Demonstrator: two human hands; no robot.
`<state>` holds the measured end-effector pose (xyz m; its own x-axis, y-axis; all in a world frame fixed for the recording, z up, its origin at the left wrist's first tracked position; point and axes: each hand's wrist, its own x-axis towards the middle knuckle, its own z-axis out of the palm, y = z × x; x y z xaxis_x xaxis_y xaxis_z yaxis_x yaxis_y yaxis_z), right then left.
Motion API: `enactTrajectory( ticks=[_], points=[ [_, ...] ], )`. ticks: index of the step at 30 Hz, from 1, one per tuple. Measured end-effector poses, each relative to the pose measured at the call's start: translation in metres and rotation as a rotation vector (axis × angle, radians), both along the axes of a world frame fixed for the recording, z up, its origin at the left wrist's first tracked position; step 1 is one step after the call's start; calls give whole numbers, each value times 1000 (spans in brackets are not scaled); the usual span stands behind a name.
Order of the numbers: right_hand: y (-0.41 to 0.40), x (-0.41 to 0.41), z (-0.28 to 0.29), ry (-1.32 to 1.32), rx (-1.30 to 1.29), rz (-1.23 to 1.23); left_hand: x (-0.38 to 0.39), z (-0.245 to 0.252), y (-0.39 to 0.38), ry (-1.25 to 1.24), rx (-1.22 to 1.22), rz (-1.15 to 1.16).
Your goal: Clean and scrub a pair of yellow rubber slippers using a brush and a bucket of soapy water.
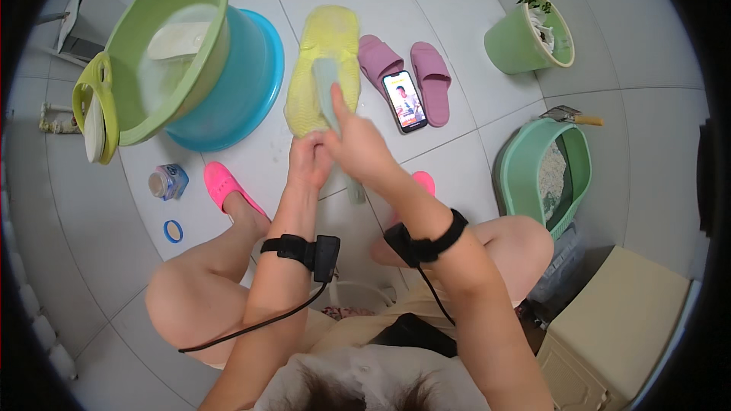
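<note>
A yellow slipper (330,28) is held out over the tiled floor in front of me, its textured surface wet or soapy. My left hand (310,158) grips its near end. My right hand (361,145) is closed around a pale green scrubbing brush (325,77), index finger stretched along the back. The brush head lies against the middle of the slipper, and its handle end (355,191) shows below my right hand. The bristles are hidden underneath.
To the left, a green basin (220,40) holding a white-soled shoe (180,40) and cloudy water rests on an upturned blue tub (257,80). A yellow-green slipper (111,120) hangs on its rim. Pink slippers (431,85), a phone (405,101), an open jar (168,181) and a litter box (514,182) stand around.
</note>
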<state>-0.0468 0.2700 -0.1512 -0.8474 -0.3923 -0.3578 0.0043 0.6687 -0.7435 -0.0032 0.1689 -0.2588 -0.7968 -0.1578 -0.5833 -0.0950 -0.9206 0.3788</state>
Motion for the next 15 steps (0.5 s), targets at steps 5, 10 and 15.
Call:
enactTrajectory(
  ticks=[5, 10, 15],
  points=[
    [-4, -19, -16, 108, 63, 106, -5, 19, -2, 103, 16, -75],
    [-7, -5, -14, 143, 130, 218, -8, 9, -12, 97, -131, -136],
    [-9, -30, -15, 89, 147, 185, -13, 16, -18, 51, -219, -275]
  ],
)
